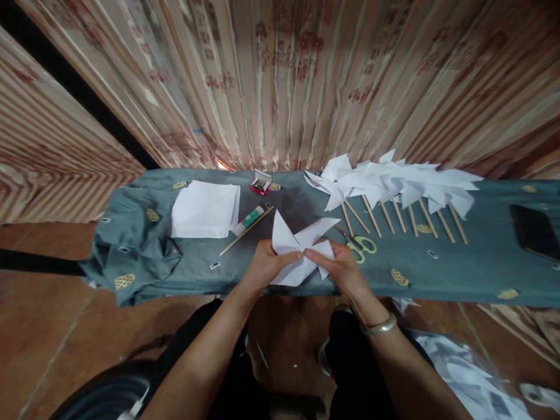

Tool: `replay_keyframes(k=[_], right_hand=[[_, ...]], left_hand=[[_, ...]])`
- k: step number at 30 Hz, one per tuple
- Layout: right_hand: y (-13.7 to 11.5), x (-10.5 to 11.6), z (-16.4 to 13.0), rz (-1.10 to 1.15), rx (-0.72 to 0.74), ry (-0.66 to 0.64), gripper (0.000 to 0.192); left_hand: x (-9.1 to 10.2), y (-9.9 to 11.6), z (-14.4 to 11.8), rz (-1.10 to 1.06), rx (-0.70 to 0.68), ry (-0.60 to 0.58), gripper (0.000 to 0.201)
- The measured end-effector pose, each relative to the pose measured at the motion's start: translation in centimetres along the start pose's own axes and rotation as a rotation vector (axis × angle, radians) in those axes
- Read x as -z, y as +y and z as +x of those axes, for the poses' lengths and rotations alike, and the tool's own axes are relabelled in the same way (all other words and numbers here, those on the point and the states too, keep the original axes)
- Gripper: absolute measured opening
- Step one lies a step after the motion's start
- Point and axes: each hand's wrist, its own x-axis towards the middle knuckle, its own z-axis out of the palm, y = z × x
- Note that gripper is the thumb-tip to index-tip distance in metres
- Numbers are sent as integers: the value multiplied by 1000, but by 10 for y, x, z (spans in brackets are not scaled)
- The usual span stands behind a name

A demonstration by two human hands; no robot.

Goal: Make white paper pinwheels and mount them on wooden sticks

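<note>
A white paper pinwheel point(289, 272) is held over the table's front edge between both hands. My left hand point(268, 261) grips its left side, the thumb close to a small pin at the centre. On the other side my right hand point(340, 263) is closed on the paper, with its thumb at the pin too. Its fingers are partly hidden behind the folded blades. No stick shows on this pinwheel. Just left of the hands lie a wooden stick point(245, 232) and a glue stick point(248, 219). Green-handled scissors point(366, 245) rest close to my right hand.
A stack of white paper point(205, 210) lies at the left of the cloth-covered table point(481, 262). Behind stands a small open box of pins point(261, 182). Several finished pinwheels point(406, 181) on sticks overlap at the back right. A phone point(534, 231) lies far right.
</note>
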Motion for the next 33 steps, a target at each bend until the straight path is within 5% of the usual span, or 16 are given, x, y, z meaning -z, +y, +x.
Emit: replay_keyframes(k=[11,16,19,24,33], right_hand=[[1,-5,1,78,-42,15,36],[1,3,4,136,-2,80,35],[2,11,5,156,-2,106,37],[0,19,-2,144,-21,81,33],[-5,20,-11,128,-52,62,36]], left_hand=[[3,2,-2,-49,66,-25,40],[22,2,15,-10,-171,45,44],[42,2,30,366,-366,252,31],[62,-2,44,1163,-547,318,31],[54,-7,49,1422,-478,282,36]])
